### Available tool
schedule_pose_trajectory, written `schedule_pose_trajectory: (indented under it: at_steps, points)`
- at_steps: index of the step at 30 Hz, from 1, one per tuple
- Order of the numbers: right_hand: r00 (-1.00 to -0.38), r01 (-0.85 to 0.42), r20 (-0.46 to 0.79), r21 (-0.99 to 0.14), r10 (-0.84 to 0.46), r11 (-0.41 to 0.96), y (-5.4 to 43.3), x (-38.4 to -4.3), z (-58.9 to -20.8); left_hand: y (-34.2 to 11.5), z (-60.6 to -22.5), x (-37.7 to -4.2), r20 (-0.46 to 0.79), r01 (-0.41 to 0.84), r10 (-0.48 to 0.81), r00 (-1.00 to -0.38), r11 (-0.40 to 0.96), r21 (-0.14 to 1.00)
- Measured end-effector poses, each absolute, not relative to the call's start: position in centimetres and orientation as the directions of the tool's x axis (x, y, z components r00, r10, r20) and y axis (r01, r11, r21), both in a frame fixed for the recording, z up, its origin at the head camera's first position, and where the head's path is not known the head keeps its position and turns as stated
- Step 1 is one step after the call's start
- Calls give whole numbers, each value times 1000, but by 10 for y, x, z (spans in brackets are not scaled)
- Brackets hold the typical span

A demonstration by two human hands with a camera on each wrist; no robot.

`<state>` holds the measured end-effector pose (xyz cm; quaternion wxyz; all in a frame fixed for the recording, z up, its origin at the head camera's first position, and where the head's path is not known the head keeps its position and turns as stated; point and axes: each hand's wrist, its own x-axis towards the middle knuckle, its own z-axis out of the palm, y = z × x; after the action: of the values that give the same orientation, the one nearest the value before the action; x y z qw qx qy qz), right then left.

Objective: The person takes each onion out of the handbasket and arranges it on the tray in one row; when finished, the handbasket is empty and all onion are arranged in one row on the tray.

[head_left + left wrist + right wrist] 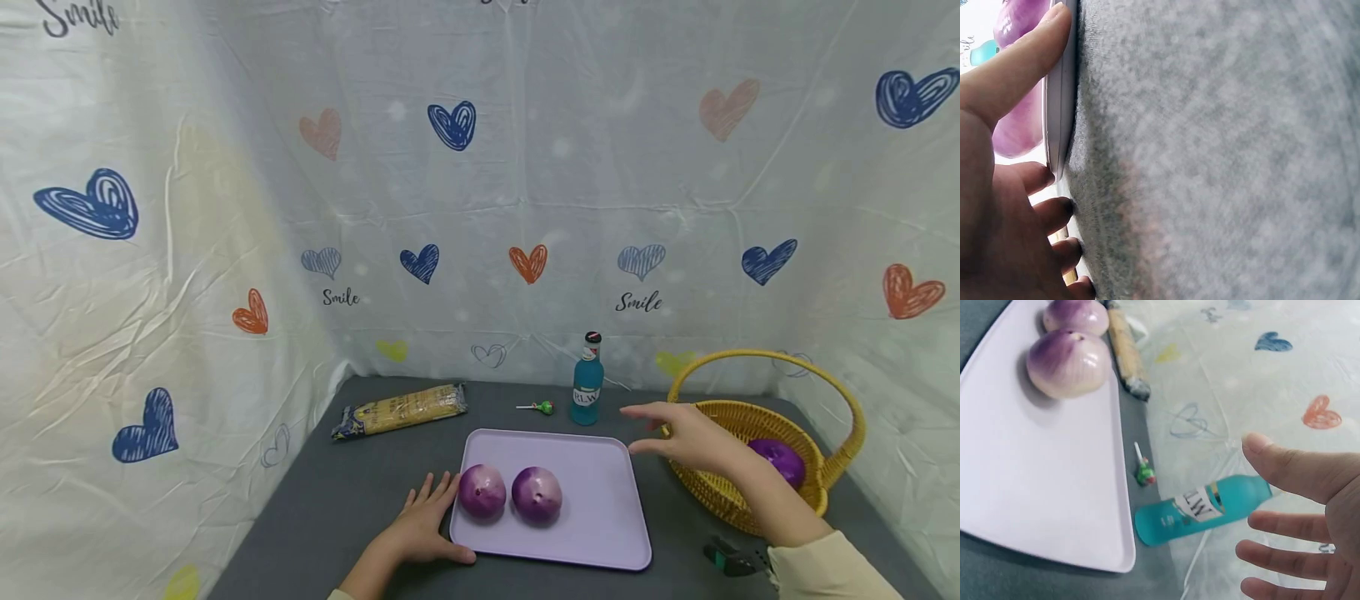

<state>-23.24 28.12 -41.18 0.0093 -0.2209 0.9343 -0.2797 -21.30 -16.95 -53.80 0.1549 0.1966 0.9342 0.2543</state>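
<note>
Two purple-and-white onions (482, 492) sit side by side on the left half of a pale lilac tray (600, 521). At the tray's left edge and front-left corner lies my left hand (422, 527), fingers spread; in the left wrist view its thumb (1041, 47) rests against the tray's rim. My right hand (690, 435) hovers beyond the tray's right edge, between the blue bottle (587, 385) and the basket. Its thumb and fingers stand apart with nothing between them. The right wrist view shows the bottle (1200, 509) past the fingertips, with no contact plain.
A yellow wicker basket (693, 492) with a tall handle stands at the right, a glossy purple round thing (780, 461) inside. Behind the tray lie a long yellow packet (408, 410) and a green lollipop (546, 407). A dark strap-like object (733, 558) is near the right forearm.
</note>
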Motion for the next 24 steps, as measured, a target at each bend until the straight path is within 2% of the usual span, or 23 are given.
schedule_pose_trajectory:
  at_steps: [13,19,24]
  points:
    - [-924,-353,68,-526,-375,774,327,-230,-403,-170,-536,-214,-199,281,447,-872,791,543]
    - [-907,-372,27,-519,-421,770,355,-234,-399,-170,-537,-215,-198,287,452,-870,790,543]
    - [-879,-372,-66,-524,-472,766,379,-240,-395,-170,-537,-214,-193,290,454,-870,787,544]
